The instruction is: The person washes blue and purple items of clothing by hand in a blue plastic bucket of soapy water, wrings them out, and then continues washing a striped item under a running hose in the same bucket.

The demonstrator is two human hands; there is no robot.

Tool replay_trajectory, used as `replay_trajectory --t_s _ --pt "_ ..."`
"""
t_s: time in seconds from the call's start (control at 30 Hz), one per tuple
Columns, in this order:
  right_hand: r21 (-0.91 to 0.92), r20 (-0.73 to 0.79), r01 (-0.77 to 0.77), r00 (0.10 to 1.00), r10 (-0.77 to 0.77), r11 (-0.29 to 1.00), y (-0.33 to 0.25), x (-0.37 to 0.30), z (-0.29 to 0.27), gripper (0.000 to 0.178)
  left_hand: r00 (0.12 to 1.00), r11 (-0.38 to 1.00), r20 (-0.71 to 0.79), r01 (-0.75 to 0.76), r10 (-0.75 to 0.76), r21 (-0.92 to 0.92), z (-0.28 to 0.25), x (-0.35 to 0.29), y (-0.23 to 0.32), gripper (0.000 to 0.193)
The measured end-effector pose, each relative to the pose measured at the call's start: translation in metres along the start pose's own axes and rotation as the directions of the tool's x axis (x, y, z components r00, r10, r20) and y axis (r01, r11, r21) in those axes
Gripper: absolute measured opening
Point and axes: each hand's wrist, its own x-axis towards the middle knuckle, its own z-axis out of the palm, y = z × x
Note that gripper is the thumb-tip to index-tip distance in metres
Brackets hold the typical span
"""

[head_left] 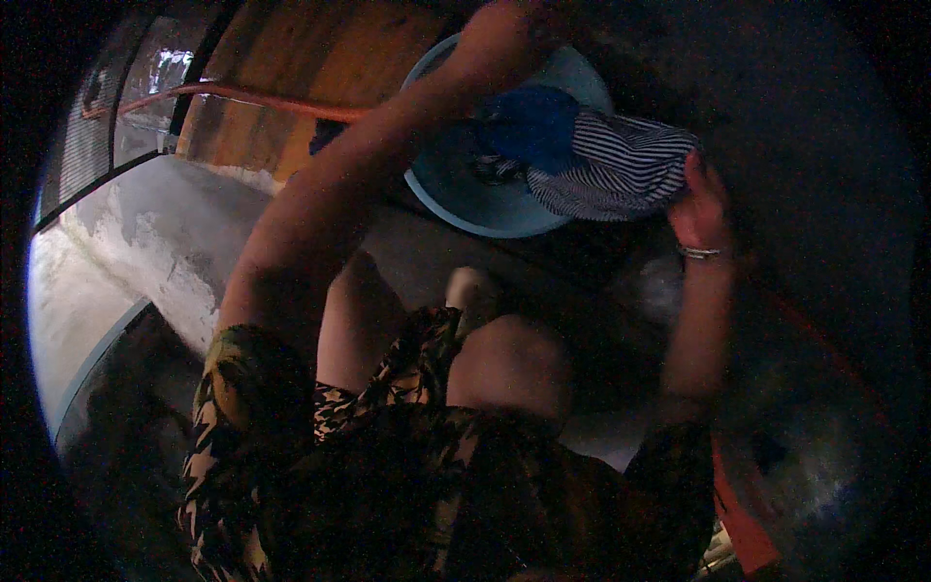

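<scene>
A pale blue basin (514,231) stands in front of my knees. Across its right side lies a dark-and-white striped garment (621,165), joined to or lying against a plain blue cloth (538,121) inside the basin. My right hand (700,209), with a bracelet at the wrist, grips the striped garment's right end just outside the rim. My left arm reaches over the basin's left side. The left hand (519,29) is at the far rim by the picture's top edge, where darkness hides its fingers.
Brown boards (301,58) stand at the back left, with an orange pole or hose (242,92) running across them. A whitish worn ledge (170,228) lies to the left. An orange-red strip (742,514) is at the lower right. The right side is very dark.
</scene>
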Motion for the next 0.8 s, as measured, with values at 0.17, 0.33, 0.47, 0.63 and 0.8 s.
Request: replay_trajectory --t_s 0.17,0.33,0.47,0.63,0.8 --pt "0.08 -0.124 -0.018 0.992 0.028 0.997 -0.037 -0.019 0.03 0.047 0.998 0.998 -0.023 0.052 -0.052 -0.027 0.029 -0.01 -0.01 0.047" --pt "0.216 -0.093 -0.007 0.995 0.027 0.976 -0.072 -0.037 0.072 0.042 0.747 0.916 -0.626 0.059 0.224 0.398 0.109 -0.014 -0.002 0.054" --pt "0.374 0.199 -0.081 0.98 0.005 0.924 -0.066 -0.016 0.056 0.036 0.584 0.966 -0.789 0.036 0.189 0.258 0.167 -0.037 -0.012 0.05" --pt "-0.214 0.197 -0.157 0.96 0.2 0.964 0.005 0.051 0.077 0.032 0.604 0.785 -0.515 0.364 -0.609 -0.502 0.164 -0.046 -0.124 0.031" --pt "-0.899 -0.16 -0.165 0.986 0.046 0.406 0.094 0.057 -0.023 0.039 0.448 0.494 -0.438 0.011 -0.779 -0.869 0.136 -0.041 -0.075 0.031"
